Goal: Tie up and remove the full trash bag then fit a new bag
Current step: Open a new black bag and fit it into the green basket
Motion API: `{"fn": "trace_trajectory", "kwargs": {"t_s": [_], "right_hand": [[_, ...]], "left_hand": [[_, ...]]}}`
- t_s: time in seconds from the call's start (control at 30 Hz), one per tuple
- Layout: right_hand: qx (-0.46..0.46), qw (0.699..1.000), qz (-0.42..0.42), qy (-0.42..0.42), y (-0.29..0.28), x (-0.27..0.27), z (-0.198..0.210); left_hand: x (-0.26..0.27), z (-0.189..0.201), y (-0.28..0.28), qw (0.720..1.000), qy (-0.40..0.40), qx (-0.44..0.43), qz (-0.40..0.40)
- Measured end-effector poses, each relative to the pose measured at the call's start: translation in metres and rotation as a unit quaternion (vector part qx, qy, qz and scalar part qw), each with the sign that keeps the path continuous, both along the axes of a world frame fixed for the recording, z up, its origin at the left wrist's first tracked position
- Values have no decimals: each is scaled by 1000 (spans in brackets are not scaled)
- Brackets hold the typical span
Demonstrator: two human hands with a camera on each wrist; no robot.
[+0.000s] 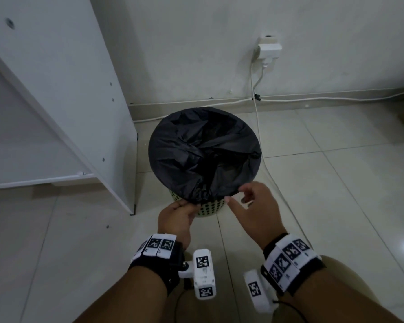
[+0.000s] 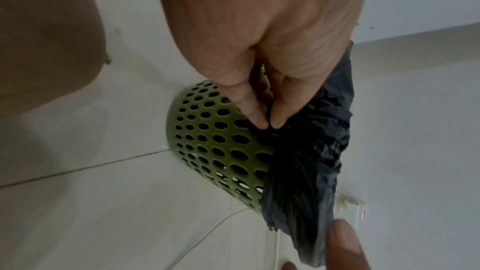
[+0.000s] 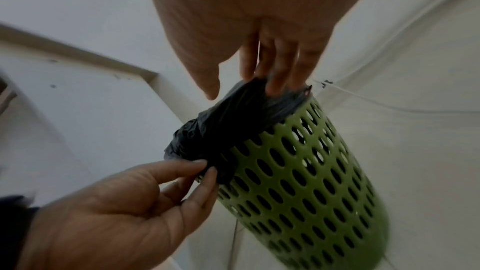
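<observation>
A green perforated bin stands on the tiled floor, lined with a black trash bag whose edge is folded over the rim. At the near rim my left hand pinches the bag's hanging overhang between thumb and fingertips. My right hand is just to the right of it. Its fingers reach onto the bag's edge at the rim while the thumb stands apart, gripping nothing. The bag's contents are hidden in its dark folds.
A white cabinet panel stands close on the bin's left. Behind it is the wall with a socket and plug. A white cable runs down and across the floor past the bin's right side. Tiles spread out to the right.
</observation>
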State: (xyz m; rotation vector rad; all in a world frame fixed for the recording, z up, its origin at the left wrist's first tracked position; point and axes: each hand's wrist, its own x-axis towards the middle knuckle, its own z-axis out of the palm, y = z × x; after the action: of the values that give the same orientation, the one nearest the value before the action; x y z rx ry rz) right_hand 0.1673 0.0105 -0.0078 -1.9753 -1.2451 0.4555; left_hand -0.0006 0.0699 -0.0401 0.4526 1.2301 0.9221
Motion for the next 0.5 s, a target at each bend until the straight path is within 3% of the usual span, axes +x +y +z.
{"fn": "trace_trajectory", "kwargs": {"t_s": [0.07,0.17,0.23,0.33,0.5], "right_hand": [[46,991,34,-117,6,9,6],[-23,940,149,-306,20,20,4],[-74,922,211,-315,26,23,2],[-72,917,259,-295,33,19,-2],[-43,928,244,-280,27,-11,-13]], "left_hand": [[-1,1,0,1000,-23,-5,12],[-4,3,1,999,-26,-15,42],[-8,2,3,997,-23,-17,65],[-18,-3,5,998,3,6,61],[-26,2,10,998,-2,39,52]]}}
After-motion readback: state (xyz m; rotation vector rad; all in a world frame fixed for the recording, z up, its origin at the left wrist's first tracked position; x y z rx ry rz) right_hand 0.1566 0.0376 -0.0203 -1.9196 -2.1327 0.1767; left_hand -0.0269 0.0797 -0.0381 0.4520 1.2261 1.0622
